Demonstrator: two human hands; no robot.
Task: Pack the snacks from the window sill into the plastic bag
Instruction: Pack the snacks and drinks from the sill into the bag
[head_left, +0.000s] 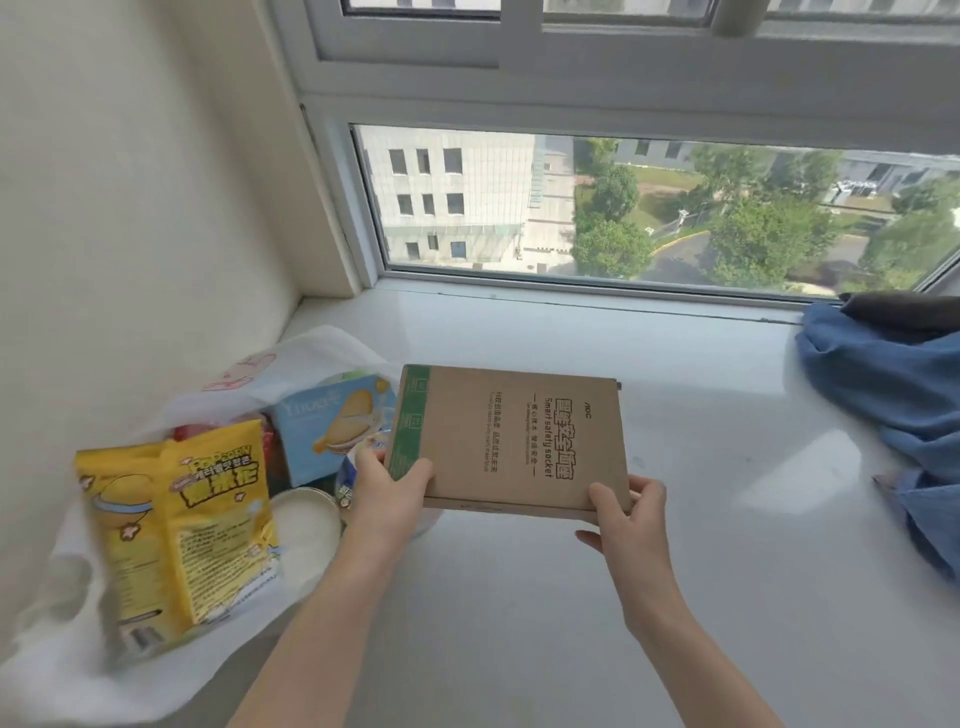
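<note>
Left hand (387, 480) pinches near-left corner of flat cardboard box (511, 441), right hand (626, 512) grips near-right corner, box held above sill (675, 415). Far left: white plastic bag (291, 364) holding yellow popcorn pack (176, 519), blue biscuit box (332, 421).

Blue cloth (893, 395) cut off at rt edge; bag (62, 670) blurred.

one cardboard box (519, 441), one plastic bag (311, 353), two hands, one yellow popcorn pouch (176, 519)
</note>
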